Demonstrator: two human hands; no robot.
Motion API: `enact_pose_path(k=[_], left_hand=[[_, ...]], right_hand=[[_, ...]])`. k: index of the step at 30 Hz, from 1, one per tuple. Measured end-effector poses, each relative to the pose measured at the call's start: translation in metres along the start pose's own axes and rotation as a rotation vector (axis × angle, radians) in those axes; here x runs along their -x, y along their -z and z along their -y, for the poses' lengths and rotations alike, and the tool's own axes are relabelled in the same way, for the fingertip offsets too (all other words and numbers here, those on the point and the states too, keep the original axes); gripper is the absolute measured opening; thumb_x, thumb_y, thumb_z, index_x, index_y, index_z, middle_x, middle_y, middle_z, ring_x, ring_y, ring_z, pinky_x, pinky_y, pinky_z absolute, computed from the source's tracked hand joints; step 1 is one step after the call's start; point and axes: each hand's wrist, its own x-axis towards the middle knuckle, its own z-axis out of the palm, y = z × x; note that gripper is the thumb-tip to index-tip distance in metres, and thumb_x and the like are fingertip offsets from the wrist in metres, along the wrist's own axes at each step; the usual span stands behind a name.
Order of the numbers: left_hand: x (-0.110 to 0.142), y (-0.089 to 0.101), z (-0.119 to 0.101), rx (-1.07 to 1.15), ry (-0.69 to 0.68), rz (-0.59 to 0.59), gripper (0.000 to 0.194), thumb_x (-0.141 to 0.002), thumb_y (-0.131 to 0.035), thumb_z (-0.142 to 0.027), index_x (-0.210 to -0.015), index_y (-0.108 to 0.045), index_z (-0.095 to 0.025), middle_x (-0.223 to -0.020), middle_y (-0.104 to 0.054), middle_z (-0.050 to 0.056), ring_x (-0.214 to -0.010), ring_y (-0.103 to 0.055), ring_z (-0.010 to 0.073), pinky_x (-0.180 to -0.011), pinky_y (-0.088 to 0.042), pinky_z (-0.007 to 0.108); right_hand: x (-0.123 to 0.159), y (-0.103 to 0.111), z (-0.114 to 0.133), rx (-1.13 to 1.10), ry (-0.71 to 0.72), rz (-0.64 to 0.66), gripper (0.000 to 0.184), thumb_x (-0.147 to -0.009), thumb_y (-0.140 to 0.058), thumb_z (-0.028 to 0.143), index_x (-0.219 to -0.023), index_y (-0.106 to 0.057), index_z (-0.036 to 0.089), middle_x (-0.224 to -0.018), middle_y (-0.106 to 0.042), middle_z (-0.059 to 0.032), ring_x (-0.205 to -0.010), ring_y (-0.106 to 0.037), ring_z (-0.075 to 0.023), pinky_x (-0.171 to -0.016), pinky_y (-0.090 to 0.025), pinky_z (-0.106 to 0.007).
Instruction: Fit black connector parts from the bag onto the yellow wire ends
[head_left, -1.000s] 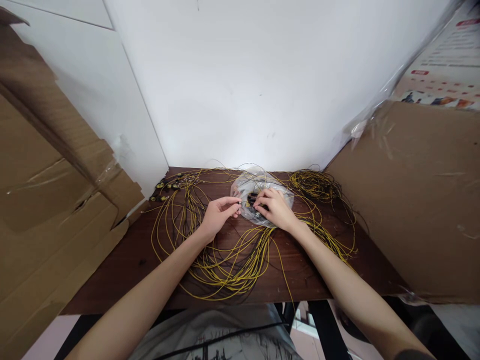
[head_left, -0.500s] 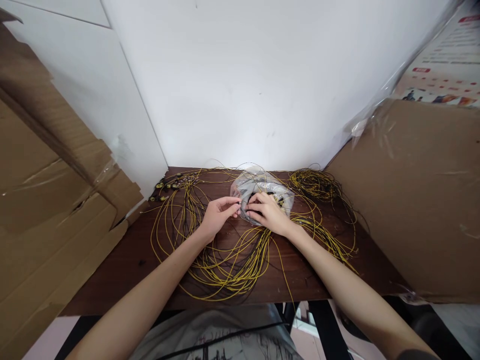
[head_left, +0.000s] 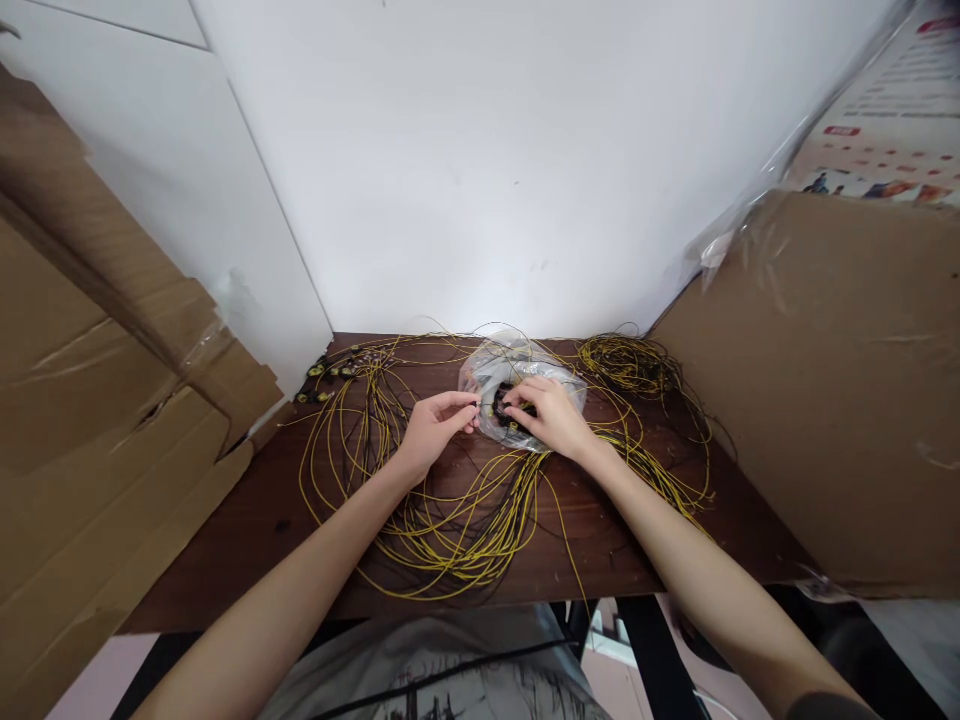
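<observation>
My left hand [head_left: 436,425] is closed in a pinch just left of a clear plastic bag [head_left: 484,355]. A small dark piece shows at its fingertips, too small to name. Over the bag's mouth, my right hand [head_left: 549,412] has its thumb and fingers curled closely together among small dark and yellow parts [head_left: 517,425]. Whatever those fingers hold is hidden. Below both hands, a looped bundle of yellow and black wires [head_left: 480,560] spreads across the dark brown table [head_left: 285,560].
More wires lie in a coil [head_left: 630,365] at the back right. Several small black-and-yellow parts [head_left: 322,370] sit at the back left. A cardboard sheet [head_left: 112,400] stands on the left, a cardboard box [head_left: 840,400] on the right, and a white wall [head_left: 480,180] behind.
My right hand has shifted slightly right and its fingers have drawn closer together over the bag, baring more of the dark parts. My left hand keeps its pinch nearly in place.
</observation>
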Motion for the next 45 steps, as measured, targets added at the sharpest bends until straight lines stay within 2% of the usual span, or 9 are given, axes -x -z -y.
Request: enact_pose_path(k=[6, 10, 18, 20, 26, 29, 34, 41, 45], left_hand=[[0.0, 0.0, 0.0, -0.007, -0.007, 0.011, 0.03, -0.069, -0.07, -0.029, -0.093, -0.068, -0.01, -0.07, -0.067, 0.004, -0.062, -0.058, 0.0108, -0.064, -0.048, 0.025], [0.0, 0.0, -0.001, -0.002, -0.005, 0.018, 0.03, -0.069, -0.07, -0.029, -0.092, -0.069, -0.011, -0.069, -0.067, 0.004, -0.061, -0.058, 0.0112, -0.065, -0.048, 0.026], [0.001, -0.001, -0.002, 0.017, 0.009, 0.013, 0.028, -0.067, -0.071, -0.028, -0.088, -0.069, -0.011, -0.069, -0.067, 0.004, -0.063, -0.058, 0.0122, -0.064, -0.048, 0.026], [0.001, -0.001, -0.002, 0.017, 0.009, 0.009, 0.028, -0.066, -0.072, -0.028, -0.088, -0.069, -0.011, -0.068, -0.067, 0.004, -0.062, -0.058, 0.012, -0.065, -0.048, 0.026], [0.001, 0.0, -0.001, -0.002, 0.003, 0.017, 0.03, -0.068, -0.071, -0.029, -0.09, -0.068, -0.01, -0.07, -0.067, 0.004, -0.063, -0.059, 0.0118, -0.066, -0.048, 0.026], [0.0, -0.001, -0.001, -0.002, 0.0, 0.015, 0.031, -0.068, -0.071, -0.03, -0.09, -0.068, -0.01, -0.071, -0.067, 0.005, -0.063, -0.059, 0.0122, -0.066, -0.048, 0.027], [0.0, -0.001, -0.001, -0.004, 0.003, 0.011, 0.031, -0.067, -0.072, -0.032, -0.089, -0.068, -0.01, -0.07, -0.067, 0.005, -0.062, -0.058, 0.012, -0.064, -0.048, 0.027], [0.0, -0.001, -0.001, -0.009, -0.001, 0.011, 0.03, -0.068, -0.071, -0.032, -0.09, -0.068, -0.011, -0.07, -0.067, 0.005, -0.063, -0.058, 0.0122, -0.064, -0.048, 0.026], [0.0, -0.001, -0.002, -0.004, 0.0, 0.01, 0.03, -0.067, -0.071, -0.031, -0.089, -0.068, -0.011, -0.069, -0.067, 0.004, -0.061, -0.057, 0.0117, -0.064, -0.047, 0.027]], right_hand=[[0.0, 0.0, 0.002, -0.076, 0.013, -0.092, 0.005, -0.082, -0.059, 0.022, -0.086, -0.059, 0.018, -0.085, -0.063, -0.0042, -0.083, -0.055, -0.0188, -0.078, -0.04, -0.032], [0.0, 0.002, 0.006, -0.218, 0.011, -0.149, 0.01, -0.083, -0.057, 0.021, -0.09, -0.063, 0.017, -0.087, -0.065, -0.0057, -0.084, -0.058, -0.0186, -0.078, -0.043, -0.032], [0.0, -0.001, 0.012, -0.511, -0.087, -0.118, 0.021, -0.082, -0.057, 0.028, -0.098, -0.067, 0.019, -0.086, -0.064, -0.0048, -0.077, -0.06, -0.0159, -0.07, -0.048, -0.029], [0.0, -0.002, 0.012, -0.483, -0.098, -0.12, 0.022, -0.084, -0.055, 0.029, -0.099, -0.067, 0.018, -0.085, -0.064, -0.0049, -0.076, -0.06, -0.0157, -0.069, -0.048, -0.028], [0.001, 0.0, 0.006, -0.15, -0.067, -0.12, 0.024, -0.089, -0.046, 0.025, -0.093, -0.068, 0.016, -0.087, -0.065, -0.007, -0.083, -0.058, -0.0178, -0.077, -0.043, -0.03], [0.0, 0.002, 0.001, -0.06, -0.084, -0.117, 0.024, -0.089, -0.047, 0.027, -0.087, -0.067, 0.016, -0.082, -0.065, -0.0057, -0.081, -0.057, -0.018, -0.076, -0.041, -0.029], [-0.001, 0.003, -0.006, 0.012, -0.119, -0.093, 0.024, -0.088, -0.05, 0.031, -0.076, -0.066, 0.017, -0.076, -0.065, -0.0041, -0.074, -0.056, -0.0172, -0.071, -0.039, -0.029], [0.0, 0.0, -0.012, 0.008, -0.115, -0.062, 0.016, -0.085, -0.052, 0.022, -0.092, -0.067, 0.019, -0.088, -0.065, -0.0054, -0.084, -0.055, -0.0193, -0.077, -0.04, -0.032], [0.0, 0.0, -0.014, 0.055, -0.084, -0.046, 0.021, -0.083, -0.05, 0.013, -0.089, -0.068, 0.019, -0.09, -0.063, -0.0066, -0.089, -0.053, -0.0209, -0.08, -0.039, -0.034]])
